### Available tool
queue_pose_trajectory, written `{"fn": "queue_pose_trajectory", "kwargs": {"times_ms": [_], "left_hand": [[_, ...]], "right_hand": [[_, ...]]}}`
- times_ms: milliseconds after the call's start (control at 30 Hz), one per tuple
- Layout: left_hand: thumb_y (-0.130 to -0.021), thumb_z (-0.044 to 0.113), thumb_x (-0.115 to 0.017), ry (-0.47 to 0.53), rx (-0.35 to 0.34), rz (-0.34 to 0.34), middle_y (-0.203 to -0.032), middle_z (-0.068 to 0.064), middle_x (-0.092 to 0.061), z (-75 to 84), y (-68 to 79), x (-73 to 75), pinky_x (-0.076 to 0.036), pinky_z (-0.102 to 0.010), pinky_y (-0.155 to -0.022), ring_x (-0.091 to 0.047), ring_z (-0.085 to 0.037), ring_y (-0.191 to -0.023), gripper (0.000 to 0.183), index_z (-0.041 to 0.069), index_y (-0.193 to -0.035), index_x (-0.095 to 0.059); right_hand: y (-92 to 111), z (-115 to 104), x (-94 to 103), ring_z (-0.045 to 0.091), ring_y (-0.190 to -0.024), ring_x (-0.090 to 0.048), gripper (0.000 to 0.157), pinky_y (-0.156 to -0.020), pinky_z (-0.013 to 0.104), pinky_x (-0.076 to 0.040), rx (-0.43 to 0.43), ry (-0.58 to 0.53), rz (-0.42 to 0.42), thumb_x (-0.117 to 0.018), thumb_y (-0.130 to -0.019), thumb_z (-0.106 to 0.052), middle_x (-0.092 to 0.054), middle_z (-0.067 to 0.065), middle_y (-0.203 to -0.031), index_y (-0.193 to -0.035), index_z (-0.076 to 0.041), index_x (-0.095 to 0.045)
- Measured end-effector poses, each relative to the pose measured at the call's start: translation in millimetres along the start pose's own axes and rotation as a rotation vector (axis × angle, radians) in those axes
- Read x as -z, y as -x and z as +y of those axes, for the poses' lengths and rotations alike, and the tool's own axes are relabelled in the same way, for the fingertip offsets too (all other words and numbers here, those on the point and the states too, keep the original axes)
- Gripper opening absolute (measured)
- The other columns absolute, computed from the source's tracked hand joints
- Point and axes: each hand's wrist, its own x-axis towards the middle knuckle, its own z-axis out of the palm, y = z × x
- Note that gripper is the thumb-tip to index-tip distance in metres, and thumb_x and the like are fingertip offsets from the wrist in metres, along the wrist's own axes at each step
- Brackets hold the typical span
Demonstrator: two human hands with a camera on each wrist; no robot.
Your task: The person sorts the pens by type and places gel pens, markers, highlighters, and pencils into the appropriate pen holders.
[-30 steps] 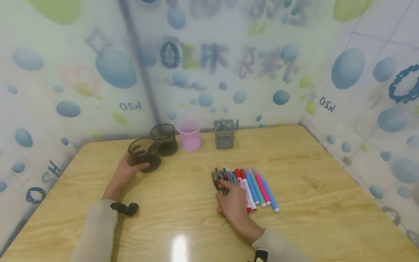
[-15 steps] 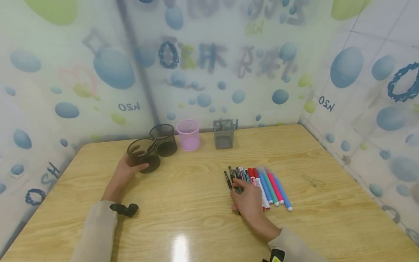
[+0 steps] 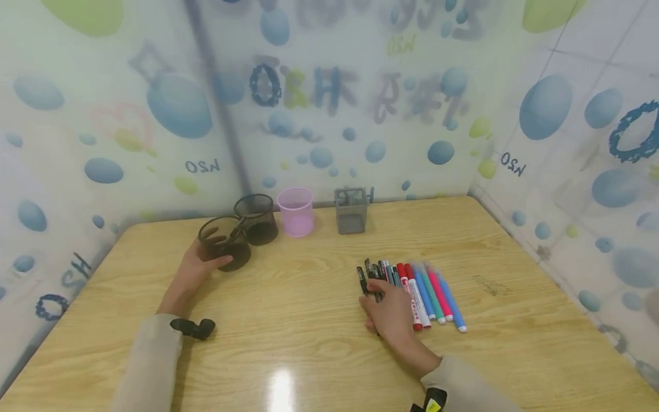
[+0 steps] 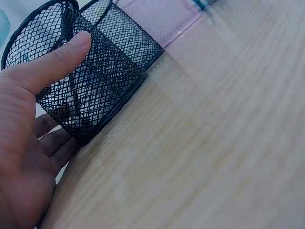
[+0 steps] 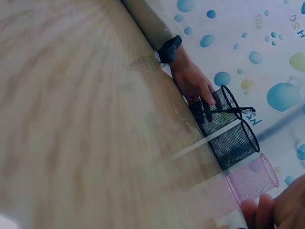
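Observation:
My left hand (image 3: 198, 264) holds a black mesh pen cup (image 4: 102, 81), thumb on its near side and fingers round the far side. Inside this cup one black pen (image 3: 238, 227) leans on the rim. On the table my right hand (image 3: 389, 309) is over the black pens (image 3: 362, 280) at the left end of a row, thumb and forefinger bent round a black pen; its lower end shows below the hand. Beside it lie red-capped markers (image 3: 418, 303) and blue, green and pink felt-tip pens (image 3: 436, 297). In the right wrist view only part of the right hand's fingers shows.
A second black mesh cup (image 3: 261, 226) stands right against the held one. Along the back follow a pink mesh cup (image 3: 298, 220) and a grey square mesh holder (image 3: 352, 220). A patterned wall (image 3: 329, 126) rises behind the wooden table (image 3: 288, 309).
My right hand and the row of pens have shifted right across the table, with one black pen now lying slightly apart at the left. The left hand and its cup have stayed put.

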Motion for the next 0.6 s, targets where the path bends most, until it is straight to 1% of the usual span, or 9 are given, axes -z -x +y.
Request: {"fn": "queue_pose_trajectory", "kwargs": {"times_ms": [67, 133, 300, 400, 533, 600], "left_hand": [[-0.082, -0.008, -0.069, 0.008, -0.002, -0.004, -0.137, -0.035, -0.038, -0.4, -0.3, 0.0, -0.042, -0.014, -0.092, -0.054, -0.003, -0.11, 0.078, 0.008, -0.147, -0.029], [-0.082, -0.007, -0.07, 0.017, 0.001, -0.012, -0.138, -0.035, -0.037, -0.1, -0.5, -0.3, -0.042, -0.014, -0.092, -0.054, -0.004, -0.11, 0.078, 0.009, -0.147, -0.03], [-0.082, -0.007, -0.07, 0.017, -0.01, -0.01, -0.137, -0.035, -0.038, 0.8, -1.6, 1.4, -0.043, -0.014, -0.091, -0.054, -0.004, -0.11, 0.077, 0.011, -0.146, -0.031], [-0.083, -0.008, -0.069, 0.025, -0.012, -0.013, -0.137, -0.036, -0.037, 1.6, -2.1, 2.6, -0.043, -0.015, -0.091, -0.054, -0.004, -0.111, 0.077, 0.011, -0.147, -0.03], [-0.082, -0.009, -0.068, 0.034, -0.004, -0.014, -0.137, -0.037, -0.036, 1.5, -1.5, 2.4, -0.043, -0.015, -0.093, -0.055, -0.005, -0.11, 0.077, 0.009, -0.146, -0.03], [-0.082, -0.009, -0.069, 0.035, -0.003, -0.013, -0.137, -0.037, -0.036, 1.3, -1.0, 1.8, -0.043, -0.015, -0.093, -0.055, -0.005, -0.11, 0.076, 0.009, -0.146, -0.03]], "right_hand": [[0, -2, -3.0, 0.012, -0.039, -0.056, 0.039, -0.036, 0.028, -0.048, -0.003, 0.008, -0.009, -0.074, -0.082, -0.007, -0.068, 0.008, -0.103, -0.119, -0.001, -0.064], [1, -4, -4.4, 0.011, -0.038, -0.054, 0.038, -0.034, 0.028, -0.045, -0.006, 0.026, -0.005, -0.075, -0.082, -0.008, -0.068, 0.006, -0.099, -0.118, -0.001, -0.065], [-4, -7, -5.3, 0.013, -0.036, -0.052, 0.031, -0.034, 0.028, -0.045, -0.006, 0.074, -0.011, -0.077, -0.081, -0.013, -0.066, 0.002, -0.083, -0.108, -0.002, -0.069], [-8, -7, -6.0, 0.01, -0.047, -0.055, 0.032, -0.044, 0.027, -0.049, 0.021, 0.155, -0.022, -0.081, -0.077, -0.022, -0.065, 0.0, -0.077, -0.099, -0.003, -0.07], [-11, -6, -6.9, 0.007, -0.06, -0.056, 0.036, -0.054, 0.025, -0.048, 0.05, 0.255, -0.041, -0.085, -0.072, -0.031, -0.064, -0.003, -0.072, -0.092, -0.005, -0.069], [-11, -5, -7.2, 0.008, -0.058, -0.055, 0.036, -0.053, 0.026, -0.048, 0.057, 0.266, -0.054, -0.085, -0.072, -0.031, -0.063, -0.004, -0.07, -0.091, -0.005, -0.069]]}}
